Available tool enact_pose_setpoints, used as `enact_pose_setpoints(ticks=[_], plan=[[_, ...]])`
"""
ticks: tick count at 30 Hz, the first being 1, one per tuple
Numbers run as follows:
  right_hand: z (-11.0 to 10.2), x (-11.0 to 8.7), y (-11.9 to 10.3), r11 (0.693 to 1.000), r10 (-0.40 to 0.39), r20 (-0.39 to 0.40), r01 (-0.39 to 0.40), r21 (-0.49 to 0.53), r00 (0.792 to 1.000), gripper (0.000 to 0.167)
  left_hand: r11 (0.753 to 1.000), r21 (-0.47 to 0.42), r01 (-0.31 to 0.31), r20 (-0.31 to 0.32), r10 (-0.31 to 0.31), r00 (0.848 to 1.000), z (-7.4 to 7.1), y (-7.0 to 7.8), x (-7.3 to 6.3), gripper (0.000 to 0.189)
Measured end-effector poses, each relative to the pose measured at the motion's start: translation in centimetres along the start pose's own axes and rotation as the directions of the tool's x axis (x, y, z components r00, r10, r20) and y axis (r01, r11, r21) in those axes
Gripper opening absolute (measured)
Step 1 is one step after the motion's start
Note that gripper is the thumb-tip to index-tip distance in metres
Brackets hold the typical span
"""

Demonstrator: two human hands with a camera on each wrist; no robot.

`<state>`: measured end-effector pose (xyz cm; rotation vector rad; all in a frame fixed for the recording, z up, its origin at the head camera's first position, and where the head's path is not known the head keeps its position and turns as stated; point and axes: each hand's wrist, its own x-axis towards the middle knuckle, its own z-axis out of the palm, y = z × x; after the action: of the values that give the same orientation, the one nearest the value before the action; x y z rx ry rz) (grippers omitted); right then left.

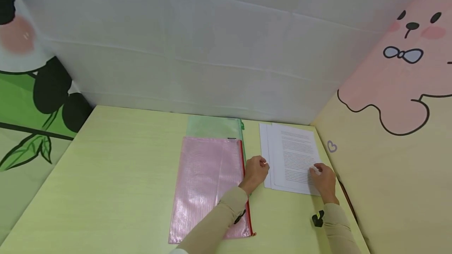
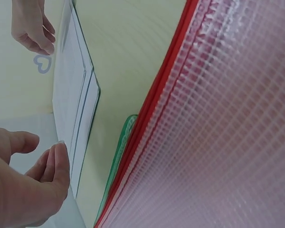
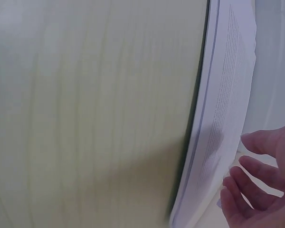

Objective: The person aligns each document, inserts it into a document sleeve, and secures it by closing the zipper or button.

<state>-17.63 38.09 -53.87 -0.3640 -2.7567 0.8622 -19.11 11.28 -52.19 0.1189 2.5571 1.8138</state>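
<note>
A stack of printed white papers (image 1: 296, 156) lies at the right side of the table, its sheets slightly offset at the left. My left hand (image 1: 257, 169) hovers by the stack's left edge, its wrist above the pink mesh zipper pouch (image 1: 201, 183). In the left wrist view, the left hand's thumb and bent fingers (image 2: 61, 164) stand apart with nothing between them. Over the lower right edge of the papers is my right hand (image 1: 325, 181). Its loosely bent fingers (image 3: 249, 187) and thumb are spread and hold nothing; whether they touch the paper I cannot tell.
Under the pink pouch lies a green zipper pouch (image 1: 213, 125), mostly covered. A small black object (image 1: 318, 218) shows beside the right wrist. A white wall (image 1: 226, 50) rises behind the table (image 1: 116, 175), and a side wall (image 1: 395, 175) borders it on the right.
</note>
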Motion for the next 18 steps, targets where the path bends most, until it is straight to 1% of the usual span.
enact_pose_setpoints(ticks=[4, 8, 11, 14, 18], plan=[[-0.2, 0.1, 0.5, 1.0, 0.027, 0.01, -0.027, -0.007, 1.0, 0.03, 0.999, -0.013, 0.048, 0.022, -0.048, 0.999, 0.5, 0.0, 0.1, 0.008], [-0.4, 0.1, 0.8, 0.999, 0.042, 0.007, -0.042, -0.012, 0.999, 0.032, 0.997, -0.03, 0.07, 0.06, -0.068, 0.996, 1.1, 0.1, 0.1, 0.015], [-0.6, 0.2, 1.0, 0.999, 0.046, 0.0, -0.046, -0.009, 0.999, 0.034, 0.997, -0.024, 0.08, 0.092, -0.078, 0.993, 1.5, 0.2, 0.1, 0.02], [-0.8, 0.2, 1.1, 0.998, 0.055, 0.008, -0.055, -0.012, 0.998, 0.036, 0.994, -0.03, 0.109, 0.126, -0.104, 0.987, 1.9, 0.3, 0.1, 0.024], [-1.0, 0.1, 1.5, 0.996, 0.08, 0.039, -0.079, -0.033, 0.996, 0.04, 0.991, -0.031, 0.132, 0.171, -0.125, 0.977, 2.2, 0.3, -0.1, 0.032]])
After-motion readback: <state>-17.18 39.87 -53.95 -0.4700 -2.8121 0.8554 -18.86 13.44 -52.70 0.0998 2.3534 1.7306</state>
